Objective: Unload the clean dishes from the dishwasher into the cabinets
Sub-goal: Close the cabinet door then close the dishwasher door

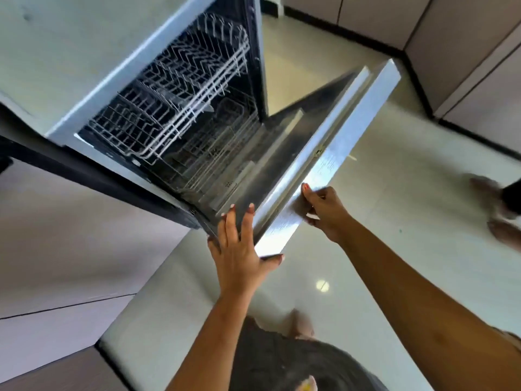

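Within the dishwasher [118,83] at upper left, the upper rack [183,88] is set above the lower rack [214,153]; the door [324,153] is placed to their right, cabinets [465,66] at upper right.

The silver stainless-steel dishwasher door [335,165] stands beside white wire racks [180,88], above a glossy cream tiled floor [394,193] and pale mauve cabinets [465,52].
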Demonstrator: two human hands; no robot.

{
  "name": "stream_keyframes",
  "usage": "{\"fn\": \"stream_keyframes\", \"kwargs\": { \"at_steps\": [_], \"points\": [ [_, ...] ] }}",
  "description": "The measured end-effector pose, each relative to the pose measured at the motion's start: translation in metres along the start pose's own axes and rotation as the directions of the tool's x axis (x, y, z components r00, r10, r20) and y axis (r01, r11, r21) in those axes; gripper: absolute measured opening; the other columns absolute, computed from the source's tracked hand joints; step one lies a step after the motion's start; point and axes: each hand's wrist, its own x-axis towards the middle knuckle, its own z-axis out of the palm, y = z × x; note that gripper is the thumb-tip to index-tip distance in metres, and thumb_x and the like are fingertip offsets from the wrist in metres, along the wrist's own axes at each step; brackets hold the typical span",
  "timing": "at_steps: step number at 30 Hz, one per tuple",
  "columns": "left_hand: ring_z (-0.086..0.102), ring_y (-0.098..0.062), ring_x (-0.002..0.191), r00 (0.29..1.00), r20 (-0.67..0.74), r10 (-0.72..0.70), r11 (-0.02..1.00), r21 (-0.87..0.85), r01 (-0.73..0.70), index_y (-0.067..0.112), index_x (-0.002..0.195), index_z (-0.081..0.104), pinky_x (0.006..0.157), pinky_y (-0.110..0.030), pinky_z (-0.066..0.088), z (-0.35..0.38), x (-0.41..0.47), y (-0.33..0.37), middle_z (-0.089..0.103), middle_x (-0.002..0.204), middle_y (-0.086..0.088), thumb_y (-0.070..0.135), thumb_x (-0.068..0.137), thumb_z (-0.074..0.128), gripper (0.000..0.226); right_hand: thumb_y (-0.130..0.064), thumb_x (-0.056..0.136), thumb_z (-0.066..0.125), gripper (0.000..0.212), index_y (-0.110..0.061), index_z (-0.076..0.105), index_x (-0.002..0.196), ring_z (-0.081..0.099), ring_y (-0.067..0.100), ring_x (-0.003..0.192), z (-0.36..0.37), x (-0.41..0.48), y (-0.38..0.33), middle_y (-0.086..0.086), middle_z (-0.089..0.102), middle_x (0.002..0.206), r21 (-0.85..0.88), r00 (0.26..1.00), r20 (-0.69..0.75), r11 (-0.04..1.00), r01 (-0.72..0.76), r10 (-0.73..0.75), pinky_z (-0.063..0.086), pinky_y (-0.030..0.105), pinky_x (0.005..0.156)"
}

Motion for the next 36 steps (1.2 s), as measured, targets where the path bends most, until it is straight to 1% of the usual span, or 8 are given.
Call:
{"fn": "stream_keyframes", "kwargs": {
  "at_steps": [4,7,11,17,24,29,33,36],
  "points": [
    [0.025,-0.032,0.141,0.976,-0.157,0.150,0.984,0.124,-0.131,0.032,0.147,0.019,0.105,-0.064,0.022,-0.030,0.023,-0.022,0.029,0.151,-0.010,0.073,0.053,0.063,0.112,-0.039,0.086,0.063,0.043,-0.016,0.045,0.117,0.063,0.015,0.090,0.030,0.004,-0.037,-0.003,0.059,0.105,-0.047,0.994,0.107,0.999,0.006,-0.001,0.055,0.024,0.055],
    [0.022,-0.029,0.142,0.948,-0.252,0.192,0.977,0.140,-0.160,0.035,0.148,0.013,0.109,-0.061,0.011,-0.053,0.038,-0.038,0.026,0.152,-0.007,0.071,0.053,0.063,0.113,-0.040,0.087,0.062,0.041,-0.013,0.052,0.115,0.065,0.017,0.089,0.053,0.004,-0.068,0.002,0.064,0.105,-0.116,0.986,0.167,0.993,-0.003,0.023,0.057,0.028,0.061],
    [0.022,-0.028,0.142,0.949,-0.258,0.180,0.978,0.153,-0.144,0.036,0.148,0.015,0.109,-0.063,0.007,-0.083,0.064,-0.061,0.024,0.153,-0.007,0.073,0.051,0.063,0.114,-0.044,0.085,0.064,0.049,-0.014,0.052,0.121,0.065,0.016,0.090,0.086,0.005,-0.099,0.001,0.066,0.104,-0.159,0.982,0.181,0.987,-0.027,0.056,0.058,0.034,0.068],
    [0.020,-0.025,0.143,0.964,-0.229,0.136,0.975,0.203,-0.089,0.036,0.145,0.026,0.112,-0.059,-0.001,-0.125,0.106,-0.099,0.022,0.154,-0.005,0.076,0.049,0.057,0.109,-0.041,0.082,0.068,0.043,-0.018,0.055,0.116,0.061,0.009,0.085,0.142,0.018,-0.137,0.002,0.066,0.108,-0.145,0.986,0.168,0.989,0.012,0.012,0.046,0.020,0.051],
    [0.018,-0.027,0.144,0.931,-0.294,0.217,0.941,0.316,-0.119,0.035,0.146,0.026,0.113,-0.061,0.005,-0.165,0.146,-0.134,0.025,0.154,-0.007,0.078,0.066,0.046,0.093,-0.035,0.070,0.081,0.048,-0.021,0.052,0.106,0.057,0.008,0.072,0.195,0.042,-0.175,-0.003,0.065,0.088,-0.165,0.977,0.205,0.986,-0.020,0.054,0.045,0.020,0.050],
    [0.022,-0.029,0.143,0.940,-0.327,0.102,0.949,0.316,0.007,0.025,0.147,0.026,0.112,-0.055,0.020,-0.183,0.164,-0.146,0.022,0.155,-0.013,0.080,0.059,0.050,0.106,-0.034,0.058,0.089,0.067,-0.013,0.057,0.112,0.055,0.007,0.071,0.211,0.052,-0.200,-0.004,0.061,0.083,-0.345,0.947,0.292,0.938,-0.029,0.137,0.047,0.020,0.049],
    [0.042,-0.035,0.132,0.959,-0.282,-0.040,0.942,0.309,0.131,0.014,0.146,0.032,0.100,-0.052,0.035,-0.194,0.178,-0.159,0.035,0.149,-0.018,0.084,0.061,0.045,0.111,-0.026,0.060,0.089,0.058,-0.017,0.056,0.107,0.060,0.010,0.088,0.228,0.060,-0.218,0.000,0.066,0.101,-0.413,0.922,0.346,0.911,-0.014,0.171,0.051,0.024,0.058],
    [0.053,-0.038,0.121,0.946,-0.308,-0.105,0.927,0.314,0.205,0.004,0.138,0.044,0.093,-0.051,0.044,-0.193,0.188,-0.153,0.049,0.138,-0.021,0.074,0.070,0.043,0.098,-0.014,0.065,0.086,0.048,-0.016,0.053,0.099,0.061,0.013,0.093,0.240,0.068,-0.233,0.001,0.065,0.097,-0.464,0.889,0.404,0.886,-0.004,0.215,0.052,0.027,0.064]
  ]
}}
